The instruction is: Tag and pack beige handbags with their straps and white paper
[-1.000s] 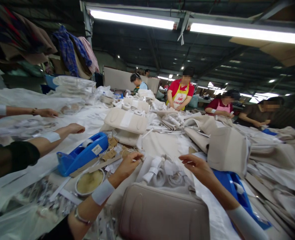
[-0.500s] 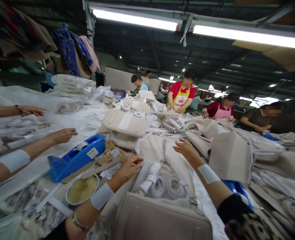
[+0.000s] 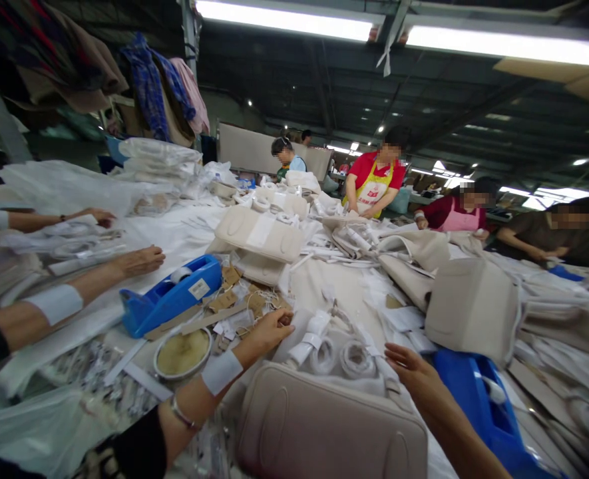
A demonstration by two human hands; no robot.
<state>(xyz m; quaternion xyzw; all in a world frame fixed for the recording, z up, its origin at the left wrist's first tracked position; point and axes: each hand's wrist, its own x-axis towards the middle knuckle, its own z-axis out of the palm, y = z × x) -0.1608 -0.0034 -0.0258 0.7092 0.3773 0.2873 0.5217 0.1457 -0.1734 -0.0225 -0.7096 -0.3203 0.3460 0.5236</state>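
A beige handbag [image 3: 331, 426] lies in front of me, its handles [image 3: 357, 361] wound in white wrapping. My left hand [image 3: 270, 330] is beside the bag's far left side, fingers curled together at the edge of a translucent white sheet [image 3: 294, 344]. Whether that sheet is between the fingertips I cannot make out. My right hand [image 3: 414, 372] is at the bag's right side, close to a wrapped handle end, its fingers stretched out and apart. Nothing shows in it. My left wrist bears a white patch [image 3: 221, 372] and a bracelet.
Left stand a blue tape dispenser [image 3: 174, 293], a round tin [image 3: 183, 352] and cardboard tags [image 3: 227, 286]. Another blue dispenser [image 3: 488, 399] is at right. More bags [image 3: 259, 233] are piled beyond. A co-worker's hands [image 3: 139, 261] reach in from the left; several people work across the table.
My right hand has come down and nearer, from beyond the bag to its right side. My left hand's fingers have curled in. The view has tilted down slightly.
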